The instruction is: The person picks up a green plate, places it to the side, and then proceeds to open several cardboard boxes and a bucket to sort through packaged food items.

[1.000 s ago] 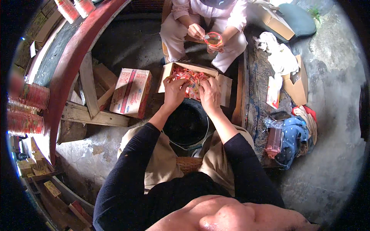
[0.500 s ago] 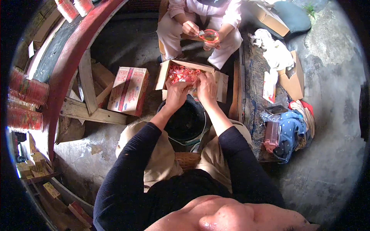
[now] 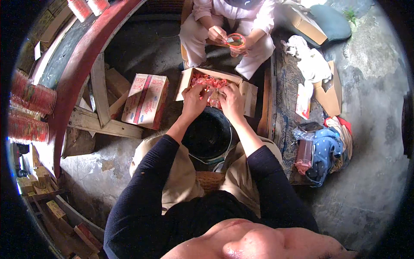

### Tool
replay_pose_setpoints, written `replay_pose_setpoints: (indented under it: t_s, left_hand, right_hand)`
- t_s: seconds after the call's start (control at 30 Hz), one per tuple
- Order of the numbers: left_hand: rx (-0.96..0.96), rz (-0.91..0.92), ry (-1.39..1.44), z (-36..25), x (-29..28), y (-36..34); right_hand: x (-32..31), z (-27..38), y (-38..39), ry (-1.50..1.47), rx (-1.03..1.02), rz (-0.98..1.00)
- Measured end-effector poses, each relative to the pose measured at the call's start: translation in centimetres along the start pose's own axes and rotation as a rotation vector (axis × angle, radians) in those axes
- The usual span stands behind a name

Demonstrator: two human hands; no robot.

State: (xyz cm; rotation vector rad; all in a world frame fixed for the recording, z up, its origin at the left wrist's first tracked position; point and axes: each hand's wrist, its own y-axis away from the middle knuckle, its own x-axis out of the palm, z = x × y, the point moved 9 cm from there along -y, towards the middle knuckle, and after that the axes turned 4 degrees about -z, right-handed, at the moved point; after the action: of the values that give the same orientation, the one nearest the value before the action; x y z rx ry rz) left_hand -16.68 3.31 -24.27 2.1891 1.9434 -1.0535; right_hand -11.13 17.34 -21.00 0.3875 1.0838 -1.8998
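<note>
My left hand (image 3: 195, 102) and my right hand (image 3: 232, 102) are close together over the near side of an open cardboard box (image 3: 185, 84). Loose red plastic pieces (image 3: 208, 80) fill the box. Both hands have bent fingertips pinching around a small, partly see-through thing; its kind is too small and covered to make out. Directly below, a black bucket (image 3: 206, 138) stands between my knees, its inside dark.
Across from me a seated person holds a clear red-rimmed cup (image 3: 236, 41) and a small white packet. A closed carton (image 3: 144, 101) stands left. Stacked red-rimmed cups (image 3: 32, 93) line the curved table (image 3: 77, 64). Blue cloth (image 3: 325, 149) and a bottle (image 3: 304, 155) lie right.
My hands have drawn slightly apart and turned, with the left fingers lifted more. The other person's cup has tipped a little, the packet now over its opening.
</note>
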Motion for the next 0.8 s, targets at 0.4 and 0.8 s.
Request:
replay_pose_setpoints:
  t_s: [0.4,0.8]
  left_hand:
    - [0.064,0.023,-0.178,-1.0,-0.2,0.0]
    - [0.142,-0.005,-0.183,-1.2,0.7,0.8]
  right_hand:
    - [-0.4,2.8,0.8,0.121,-0.172,-0.055]
    - [1.4,1.8,0.6,0.182,-0.137,-0.05]
